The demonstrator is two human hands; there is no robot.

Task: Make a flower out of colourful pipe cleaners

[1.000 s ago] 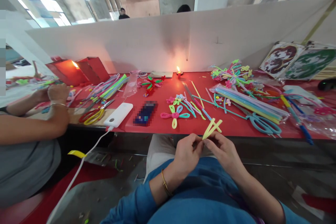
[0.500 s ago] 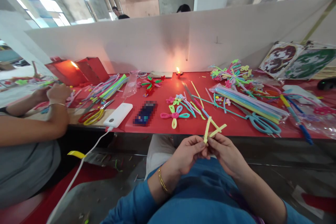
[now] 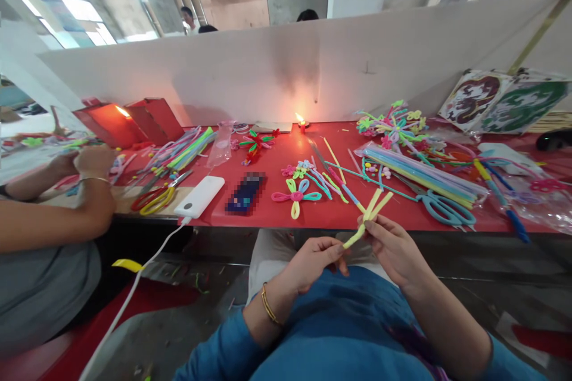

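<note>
Between my hands, just in front of the table edge, is a yellow pipe cleaner bent so that two ends fan out to the upper right. My left hand pinches its lower left end between thumb and forefinger. Higher up, my right hand grips it below the spread ends. Ahead on the red table lies a pipe-cleaner flower with pink, green, teal and yellow loops. Behind the yellow strands runs a thin blue-purple pipe cleaner.
A lit candle burns at the back by the white partition. Blue-handled scissors and bagged pipe cleaners lie right. A phone and a white power bank with cable lie left. A co-worker's arm rests far left.
My hands have moved apart, the right one up and rightward. The yellow pipe cleaner's two ends are closer together, and a longer stretch of it shows between my hands.
</note>
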